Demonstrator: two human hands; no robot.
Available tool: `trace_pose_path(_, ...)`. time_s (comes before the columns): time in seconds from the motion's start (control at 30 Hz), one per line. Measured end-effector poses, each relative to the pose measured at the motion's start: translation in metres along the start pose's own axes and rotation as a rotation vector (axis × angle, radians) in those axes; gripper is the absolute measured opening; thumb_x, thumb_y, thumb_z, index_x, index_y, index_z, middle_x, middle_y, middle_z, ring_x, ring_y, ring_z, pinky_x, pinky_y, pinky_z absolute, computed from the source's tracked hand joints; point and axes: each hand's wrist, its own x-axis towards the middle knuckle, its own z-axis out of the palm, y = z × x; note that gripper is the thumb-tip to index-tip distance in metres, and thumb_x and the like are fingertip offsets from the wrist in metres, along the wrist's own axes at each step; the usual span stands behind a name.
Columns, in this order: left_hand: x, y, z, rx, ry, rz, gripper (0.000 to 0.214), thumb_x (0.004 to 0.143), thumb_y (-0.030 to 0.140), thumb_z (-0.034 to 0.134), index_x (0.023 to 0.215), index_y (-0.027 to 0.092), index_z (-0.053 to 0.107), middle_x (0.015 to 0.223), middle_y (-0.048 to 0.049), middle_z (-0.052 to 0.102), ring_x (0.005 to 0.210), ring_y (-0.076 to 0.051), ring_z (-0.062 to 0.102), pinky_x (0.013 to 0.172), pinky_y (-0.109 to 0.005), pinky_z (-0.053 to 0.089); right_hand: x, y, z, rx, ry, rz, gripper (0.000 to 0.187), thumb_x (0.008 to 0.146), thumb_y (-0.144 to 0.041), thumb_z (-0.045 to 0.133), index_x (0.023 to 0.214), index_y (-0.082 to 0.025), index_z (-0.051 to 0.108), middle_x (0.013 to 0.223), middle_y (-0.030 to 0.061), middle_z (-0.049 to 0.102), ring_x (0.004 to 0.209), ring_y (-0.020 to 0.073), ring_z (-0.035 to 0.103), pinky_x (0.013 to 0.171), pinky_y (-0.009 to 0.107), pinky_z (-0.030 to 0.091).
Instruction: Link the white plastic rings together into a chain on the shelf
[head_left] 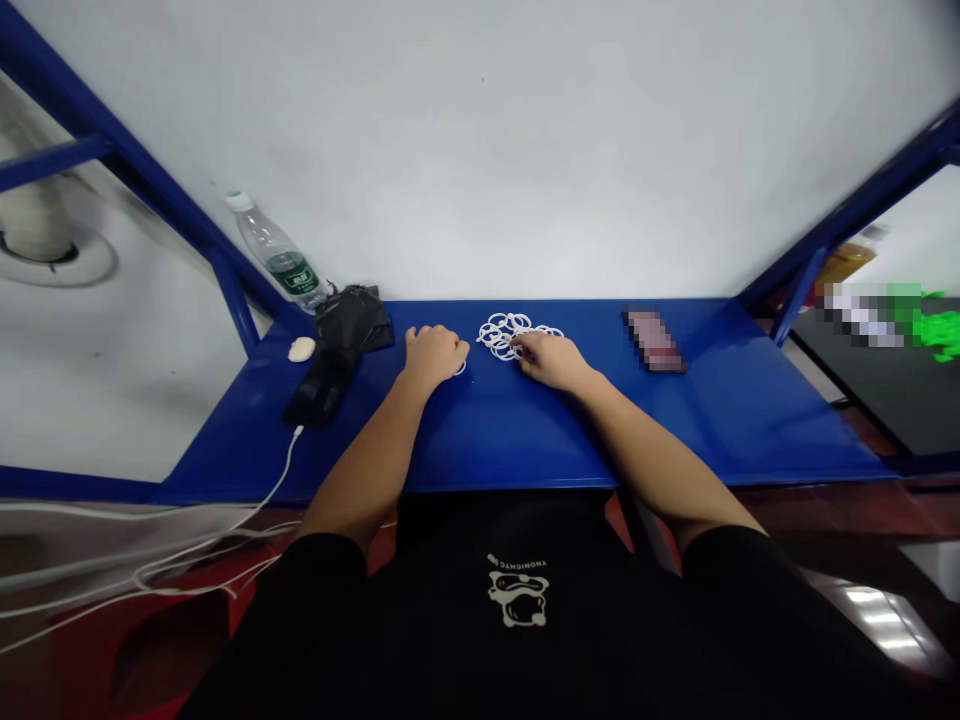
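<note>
A loose pile of thin white rings (501, 345) lies on the blue table. My right hand (553, 360) rests at the pile's right side, its fingers curled down and touching the rings. Whether one is pinched there is hidden. Left of the pile, my left hand (433, 353) is closed, knuckles up, low over the tabletop. Part of a white ring (460, 370) shows under its thumb side; the fingertips are out of sight.
On the blue table (510, 430), a phone (654, 340) lies to the right. At left are a dark phone (322, 388) with a white cable (289, 455), a black bag (356, 315), a plastic bottle (277, 250) and a pale rounded object (301, 349). Blue frame bars flank the table.
</note>
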Motion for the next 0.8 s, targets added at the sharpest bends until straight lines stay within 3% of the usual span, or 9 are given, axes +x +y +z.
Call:
trace_pose_path(0.1, -0.002, 0.008, 0.002, -0.085, 0.063, 0.058, 0.030, 0.103, 0.038, 0.055, 0.108, 0.023, 0.082, 0.122, -0.0124, 0.076, 0.120, -0.036, 0.064, 0.118, -0.062, 0.035, -0.001, 0.001, 0.001, 0.036, 0.076, -0.007, 0.041, 0.093, -0.017, 0.059, 0.133, -0.018, 0.070, 0.118, 0.0113, 0.077, 0.106, 0.0261, 0.070, 0.086, 0.032, 0.051)
trace_pose_path(0.17, -0.005, 0.014, 0.004, -0.189, 0.096, 0.169, 0.031, 0.103, 0.036, 0.057, 0.123, 0.024, 0.077, 0.130, -0.0110, 0.074, 0.124, -0.033, 0.063, 0.118, -0.055, 0.039, -0.001, 0.002, 0.002, 0.094, 0.162, -0.033, 0.041, 0.096, -0.019, 0.056, 0.134, -0.018, 0.068, 0.117, 0.0121, 0.076, 0.101, 0.0256, 0.070, 0.087, 0.034, 0.052)
trace_pose_path(0.27, -0.010, 0.025, 0.006, -0.331, 0.147, 0.341, 0.047, 0.104, 0.032, 0.059, 0.149, 0.021, 0.060, 0.145, -0.0128, 0.066, 0.131, -0.031, 0.060, 0.113, -0.046, 0.046, 0.000, 0.004, 0.006, 0.209, 0.285, -0.132, 0.042, 0.099, -0.021, 0.051, 0.138, -0.019, 0.064, 0.114, 0.0124, 0.074, 0.095, 0.0245, 0.068, 0.086, 0.036, 0.053)
trace_pose_path(0.33, -0.015, 0.031, 0.007, -0.378, 0.178, 0.413, 0.054, 0.104, 0.031, 0.060, 0.155, 0.018, 0.052, 0.150, -0.0151, 0.062, 0.134, -0.031, 0.059, 0.112, -0.045, 0.046, 0.000, 0.003, 0.009, 0.265, 0.321, -0.212, 0.038, 0.098, -0.021, 0.050, 0.133, -0.020, 0.066, 0.108, 0.0111, 0.073, 0.093, 0.0241, 0.067, 0.085, 0.036, 0.053)
trace_pose_path(0.4, -0.017, 0.037, 0.007, -0.389, 0.174, 0.468, 0.042, 0.105, 0.031, 0.058, 0.145, 0.018, 0.061, 0.140, -0.0145, 0.068, 0.129, -0.030, 0.063, 0.108, -0.045, 0.048, -0.001, 0.001, 0.011, 0.300, 0.324, -0.256, 0.032, 0.097, -0.021, 0.050, 0.124, -0.021, 0.067, 0.103, 0.0096, 0.073, 0.090, 0.0234, 0.066, 0.085, 0.036, 0.053)
trace_pose_path(0.47, -0.018, 0.039, 0.006, -0.382, 0.153, 0.501, 0.024, 0.107, 0.029, 0.055, 0.122, 0.019, 0.072, 0.118, -0.0113, 0.077, 0.113, -0.028, 0.069, 0.101, -0.042, 0.049, -0.002, -0.001, 0.012, 0.326, 0.316, -0.264, 0.031, 0.095, -0.020, 0.051, 0.122, -0.020, 0.067, 0.102, 0.0086, 0.073, 0.087, 0.0222, 0.066, 0.083, 0.035, 0.053)
trace_pose_path(0.57, -0.016, 0.039, 0.005, -0.385, 0.165, 0.502, 0.026, 0.109, 0.031, 0.054, 0.096, 0.020, 0.074, 0.092, -0.0063, 0.078, 0.092, -0.024, 0.072, 0.091, -0.039, 0.049, -0.004, -0.004, 0.011, 0.346, 0.313, -0.260, 0.036, 0.093, -0.020, 0.052, 0.126, -0.020, 0.066, 0.100, 0.0071, 0.075, 0.083, 0.0203, 0.066, 0.080, 0.033, 0.052)
trace_pose_path(0.8, -0.015, 0.037, 0.003, -0.401, 0.172, 0.559, 0.029, 0.108, 0.032, 0.055, 0.088, 0.020, 0.073, 0.086, -0.0049, 0.077, 0.084, -0.021, 0.071, 0.085, -0.036, 0.047, -0.004, -0.002, 0.008, 0.342, 0.368, -0.293, 0.025, 0.095, -0.023, 0.052, 0.109, -0.020, 0.072, 0.100, 0.0083, 0.076, 0.084, 0.0207, 0.068, 0.080, 0.033, 0.052)
